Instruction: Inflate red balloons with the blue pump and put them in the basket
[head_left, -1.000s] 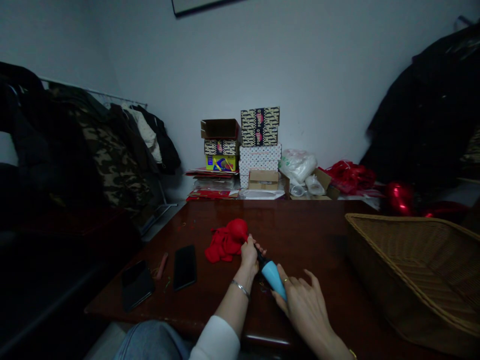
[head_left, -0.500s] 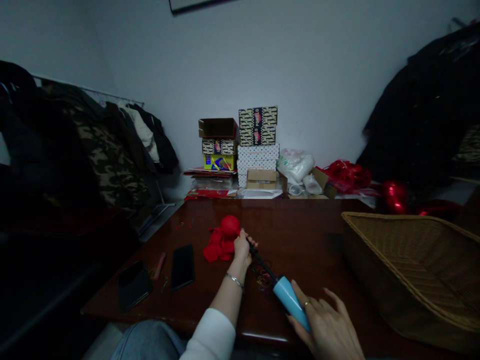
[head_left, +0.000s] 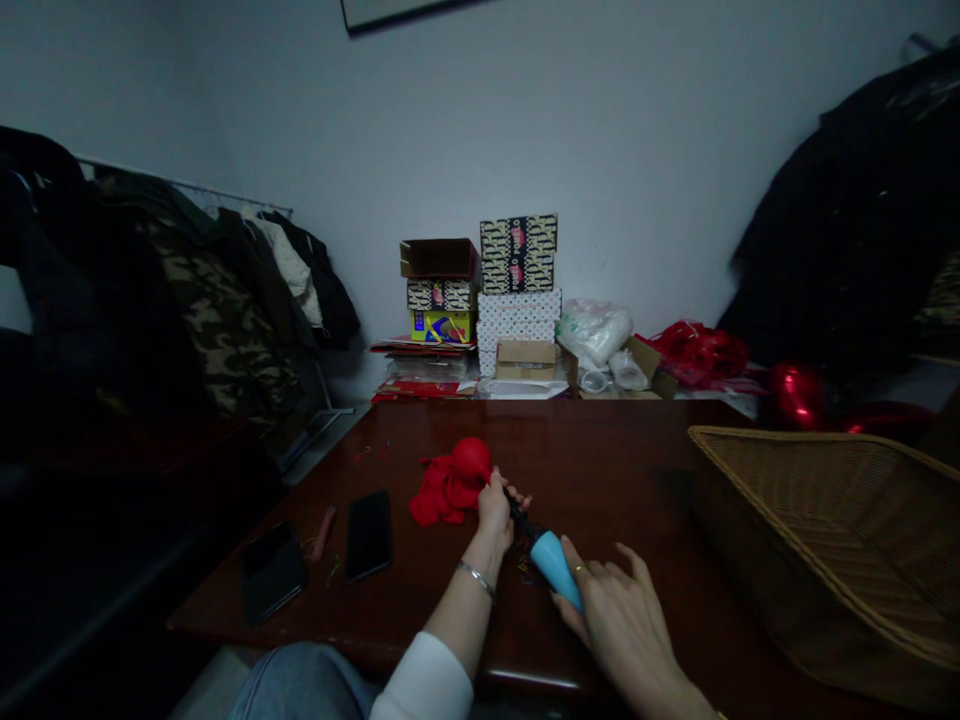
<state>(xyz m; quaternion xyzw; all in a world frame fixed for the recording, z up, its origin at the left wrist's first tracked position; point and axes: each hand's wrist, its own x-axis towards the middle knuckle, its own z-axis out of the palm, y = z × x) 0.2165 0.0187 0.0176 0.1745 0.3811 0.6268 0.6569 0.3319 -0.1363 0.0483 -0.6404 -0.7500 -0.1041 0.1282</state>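
Note:
A small red balloon [head_left: 472,459], partly inflated, is on the nozzle end of a balloon hand pump [head_left: 556,570] with a light blue barrel and black rod. My left hand [head_left: 498,510] pinches the balloon's neck together with the pump's black tip. Around the lower end of the blue barrel, my right hand [head_left: 611,600] is closed, its outer fingers lifted off. Several flat red balloons [head_left: 442,495] lie in a pile left of the inflated one. Thin coloured rubber bands [head_left: 525,568] lie on the table under the pump, partly hidden.
Two black phones or tablets [head_left: 369,535] and a reddish stick-like object [head_left: 323,532] lie on the dark wooden table [head_left: 600,450] at left. A wicker basket [head_left: 795,540] stands at right. Stacked boxes [head_left: 519,300] and plastic bags are behind the table, with clothes at both sides.
My right hand has pushed the blue barrel up and left towards my left hand, so less black rod shows. The balloon is slightly bigger and has shifted a little right.

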